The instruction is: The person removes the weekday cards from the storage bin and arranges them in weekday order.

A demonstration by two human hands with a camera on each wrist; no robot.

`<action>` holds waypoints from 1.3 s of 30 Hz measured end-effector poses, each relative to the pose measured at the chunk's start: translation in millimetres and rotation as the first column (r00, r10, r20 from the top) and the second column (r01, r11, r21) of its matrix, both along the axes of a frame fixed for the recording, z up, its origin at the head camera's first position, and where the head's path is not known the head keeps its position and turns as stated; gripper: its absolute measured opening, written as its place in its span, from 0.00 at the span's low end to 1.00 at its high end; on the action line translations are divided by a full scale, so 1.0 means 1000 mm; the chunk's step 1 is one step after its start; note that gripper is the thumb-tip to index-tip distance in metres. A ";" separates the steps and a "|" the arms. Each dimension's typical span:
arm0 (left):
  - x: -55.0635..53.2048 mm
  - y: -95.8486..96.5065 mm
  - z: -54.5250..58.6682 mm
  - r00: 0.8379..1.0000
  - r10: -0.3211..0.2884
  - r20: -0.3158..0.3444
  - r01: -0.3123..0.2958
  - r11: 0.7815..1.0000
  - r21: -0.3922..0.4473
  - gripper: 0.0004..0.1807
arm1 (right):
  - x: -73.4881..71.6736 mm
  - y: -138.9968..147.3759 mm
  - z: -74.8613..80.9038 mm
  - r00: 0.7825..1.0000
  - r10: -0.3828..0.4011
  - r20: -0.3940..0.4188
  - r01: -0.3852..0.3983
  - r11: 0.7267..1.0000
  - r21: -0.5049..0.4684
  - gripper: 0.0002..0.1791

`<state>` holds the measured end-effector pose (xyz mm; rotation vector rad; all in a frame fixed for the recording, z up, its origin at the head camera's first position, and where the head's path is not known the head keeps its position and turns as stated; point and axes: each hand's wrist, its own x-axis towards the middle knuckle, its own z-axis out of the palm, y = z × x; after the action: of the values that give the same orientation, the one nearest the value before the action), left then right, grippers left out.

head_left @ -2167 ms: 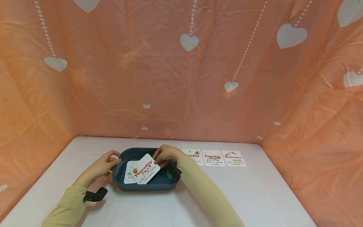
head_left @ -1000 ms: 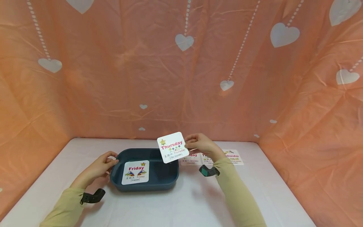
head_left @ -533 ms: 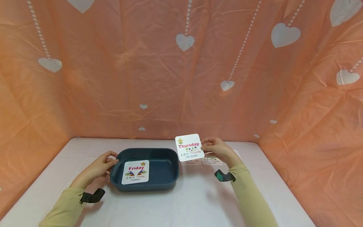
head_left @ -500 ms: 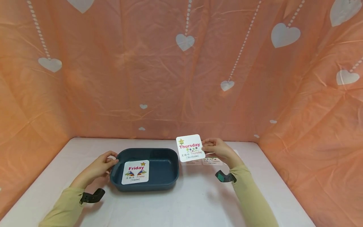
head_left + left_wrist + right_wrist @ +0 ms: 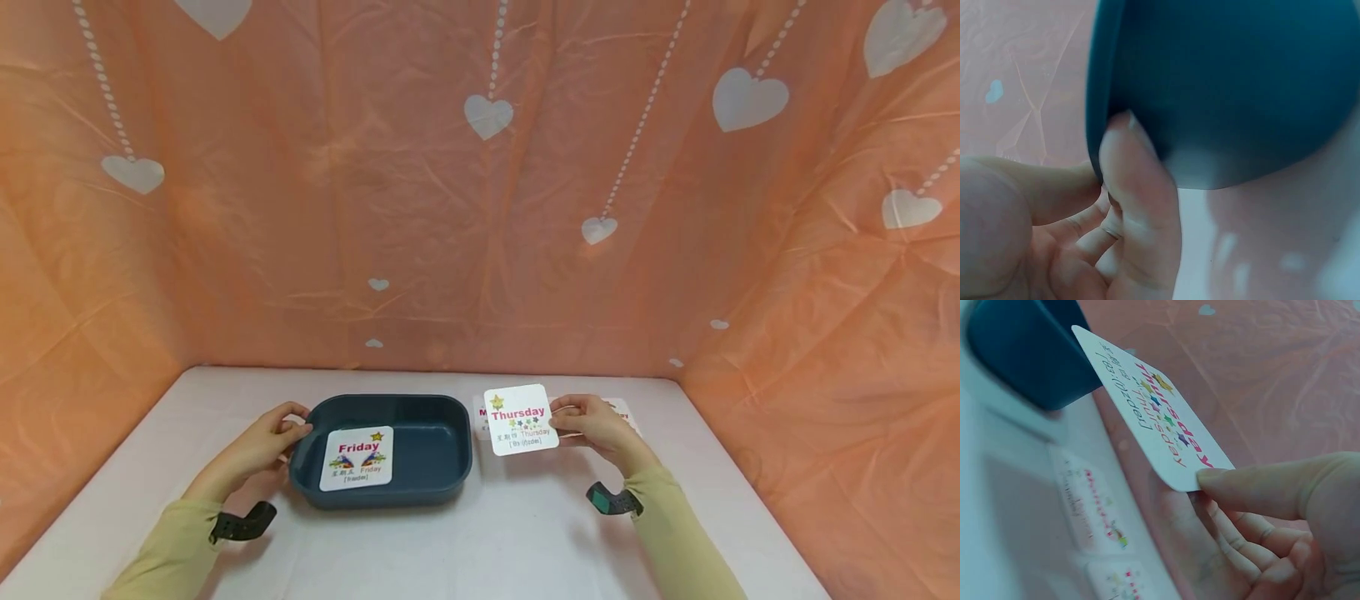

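Note:
A blue plastic tray [image 5: 431, 454] stands on the table. At its left end my left hand [image 5: 255, 446] pinches the wall; the left wrist view has the thumb and a finger on either side of the tray's rim [image 5: 1099, 94]. Inside the tray, to the left, lies a white Friday card [image 5: 356, 458]. My right hand [image 5: 600, 429] holds the Thursday card [image 5: 521, 419] by its right edge, lifted and tilted above the table. In the right wrist view the thumb presses a corner of that Thursday card [image 5: 1147, 415].
Behind the held card a Monday card [image 5: 480, 414] lies on the white table [image 5: 450, 550], mostly covered. The Wednesday card [image 5: 621, 412] shows partly beyond my right hand. An orange curtain with hearts [image 5: 420, 208] encloses the table's back and sides.
My right hand has taken the Thursday card out of the tray, carried it rightward, and lowered it lately. My left hand stays at the tray's left end.

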<state>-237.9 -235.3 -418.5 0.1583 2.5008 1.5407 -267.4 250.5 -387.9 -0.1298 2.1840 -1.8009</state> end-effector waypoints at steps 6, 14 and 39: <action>0.001 0.000 -0.001 1.000 -0.007 -0.002 0.007 1.000 0.010 0.18 | 0.010 0.002 -0.018 0.999 -0.027 0.019 0.027 1.000 0.014 0.16; 0.001 0.001 -0.001 1.000 -0.011 0.001 0.011 1.000 0.020 0.18 | 0.023 0.004 -0.036 0.998 -0.053 0.046 0.049 0.995 0.087 0.16; 0.001 0.000 -0.002 1.000 0.000 -0.003 0.000 1.000 0.012 0.17 | 0.036 -0.008 -0.052 0.998 -0.054 0.043 0.048 0.990 0.133 0.13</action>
<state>-237.3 -234.8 -420.8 0.1617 2.4945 1.5564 -231.7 242.1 -439.6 -0.0021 2.2848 -1.6619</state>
